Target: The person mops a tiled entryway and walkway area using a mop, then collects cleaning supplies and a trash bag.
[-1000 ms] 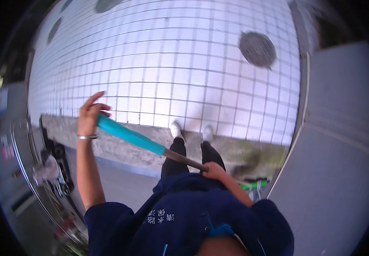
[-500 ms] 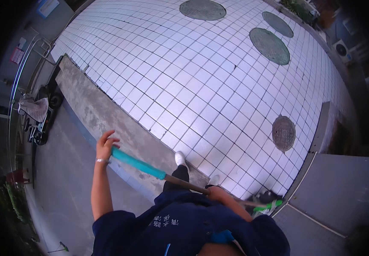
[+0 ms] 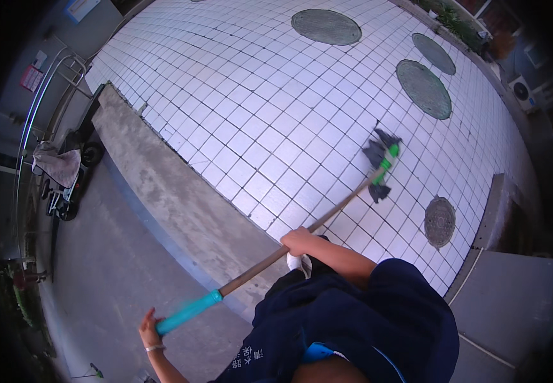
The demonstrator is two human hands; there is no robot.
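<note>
A mop with a wooden handle (image 3: 257, 270) slants across in front of me, from lower left to upper right. My right hand (image 3: 298, 242) is wrapped round the middle of the handle. At the lower left, my left hand (image 3: 149, 330) is at the butt of the teal grip (image 3: 190, 312), its fingers loosely curled about the end. The mop head (image 3: 375, 155), dark grey strips in a bright green clamp (image 3: 386, 163), is over the white tiles; whether it presses on them is hard to tell.
White floor tiles (image 3: 244, 121) hold several round manhole covers, one (image 3: 440, 221) right of the mop head. A concrete border (image 3: 155, 163) runs along the tiles' left side, beside grey paving. A scooter (image 3: 66, 169) stands by a metal railing (image 3: 30, 121). A white shoe (image 3: 299, 263) shows below my right hand.
The mop head has swung from beside me at the lower right, forward over the tiles. My right hand has moved forward and left; my left hand has dropped back with the handle's end.
</note>
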